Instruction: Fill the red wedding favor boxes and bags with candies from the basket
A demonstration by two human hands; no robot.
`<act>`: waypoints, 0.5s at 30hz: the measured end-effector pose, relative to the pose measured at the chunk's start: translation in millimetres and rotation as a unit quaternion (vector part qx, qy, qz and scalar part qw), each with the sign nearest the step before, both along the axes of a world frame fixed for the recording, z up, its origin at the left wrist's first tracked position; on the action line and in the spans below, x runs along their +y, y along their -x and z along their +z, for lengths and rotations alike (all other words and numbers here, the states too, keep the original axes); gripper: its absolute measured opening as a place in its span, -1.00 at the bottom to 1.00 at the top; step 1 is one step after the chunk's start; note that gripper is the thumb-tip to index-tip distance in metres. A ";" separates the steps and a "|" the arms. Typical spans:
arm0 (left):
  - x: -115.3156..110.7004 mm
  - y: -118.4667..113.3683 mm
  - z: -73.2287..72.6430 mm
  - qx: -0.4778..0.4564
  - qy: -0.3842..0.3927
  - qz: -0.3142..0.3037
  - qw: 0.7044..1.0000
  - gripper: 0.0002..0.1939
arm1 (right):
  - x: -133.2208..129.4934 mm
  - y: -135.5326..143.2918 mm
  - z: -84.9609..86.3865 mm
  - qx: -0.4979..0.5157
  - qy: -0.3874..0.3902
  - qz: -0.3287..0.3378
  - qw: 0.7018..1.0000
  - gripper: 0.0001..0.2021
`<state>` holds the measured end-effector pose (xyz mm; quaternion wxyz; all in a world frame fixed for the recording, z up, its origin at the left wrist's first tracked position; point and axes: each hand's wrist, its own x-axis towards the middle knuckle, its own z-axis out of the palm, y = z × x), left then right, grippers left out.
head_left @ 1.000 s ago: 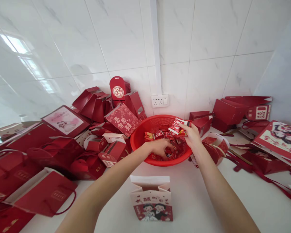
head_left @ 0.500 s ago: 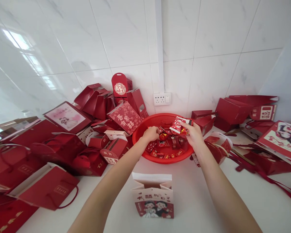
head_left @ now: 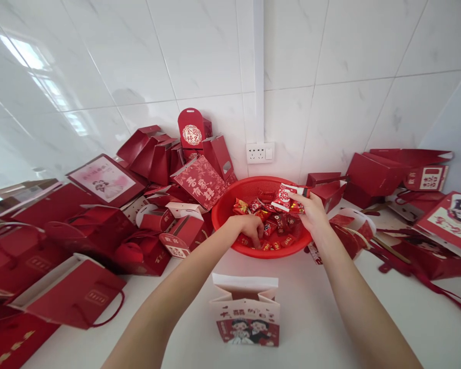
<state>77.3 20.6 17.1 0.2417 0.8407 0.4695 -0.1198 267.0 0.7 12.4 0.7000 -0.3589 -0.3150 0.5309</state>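
Red-and-white packet [head_left: 282,199]: pinched between the thumb and fingers of the right hand [head_left: 312,207], held over the right side of the red plastic basket [head_left: 271,253]; a red-and-gold wrapper [head_left: 298,207] is seen just below it, and whether that is gripped too cannot be told.
Left hand [head_left: 250,228]: lowered among the wrapped sweets [head_left: 281,224] at the basket's left front, fingers bent downward; whether anything is gripped cannot be told.
Sweets: scattered loosely inside the basket, wrapped in red and gold.
Basket: set on the white tabletop [head_left: 303,307], its sides perforated.
Paper gift bag [head_left: 248,330]: stood upright and open-topped in front of the basket, printed with a cartoon bridal couple.
Boxes to the left: heaped in red, with a round-topped box [head_left: 192,130] at the back and a floral box [head_left: 202,184] tilted just beside the basket.
Boxes to the right: red cartons [head_left: 374,177] are placed near the wall, and a red ribbon [head_left: 418,274] is trailed across the tabletop.
Tiled wall [head_left: 200,51]: fitted with a socket panel [head_left: 260,152] behind the basket.
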 end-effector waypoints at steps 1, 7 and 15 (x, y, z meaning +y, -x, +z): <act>1.4 0.4 -1.0 0.002 -0.017 0.003 1.000 -0.67 | -0.1 0.2 0.0 -0.001 0.000 0.001 1.000 -0.66; 5.7 6.4 -0.1 -0.014 -0.096 0.040 0.995 -0.60 | -2.2 0.9 0.9 -0.008 -0.002 0.008 1.000 -0.64; 4.5 6.5 2.2 -0.009 -0.077 0.053 0.996 -0.60 | -1.0 0.5 0.1 -0.014 -0.002 0.007 1.000 -0.66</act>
